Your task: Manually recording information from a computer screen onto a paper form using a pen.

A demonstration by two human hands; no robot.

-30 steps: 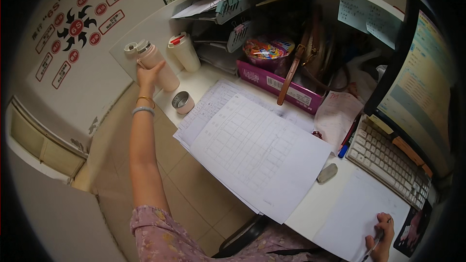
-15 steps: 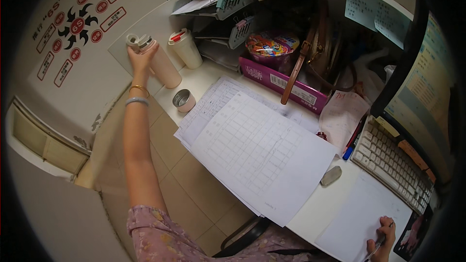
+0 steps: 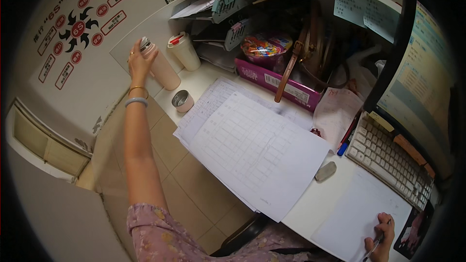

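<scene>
At the far left of the desk my left hand [image 3: 139, 63] is closed around the upper part of a tall pale pink bottle [image 3: 165, 71], which stands tilted in the view. The bottle's grey-and-white lid [image 3: 144, 42] shows above my fingers. Beside the bottle's foot sits a small pink cup-shaped cap [image 3: 182, 101] with a metal inside, open side up. My right hand [image 3: 383, 238], at the lower right, holds a pen [image 3: 373, 249] over a blank white sheet [image 3: 357, 213].
Printed table sheets [image 3: 252, 150] cover the desk's middle. A cream tumbler [image 3: 184, 53] stands right of the bottle. Farther back are a file rack [image 3: 233, 34], a purple box [image 3: 296, 90] with an instant-noodle tub, and a brown bag [image 3: 291, 68]. A keyboard [image 3: 388, 160], monitor [image 3: 422, 77] and grey eraser-like piece [image 3: 325, 171] lie right.
A round lid part that stood out left of the bottle's top no longer shows there. My left fingers have shifted around the top; my right hand keeps the pen. The view shifted slightly.
</scene>
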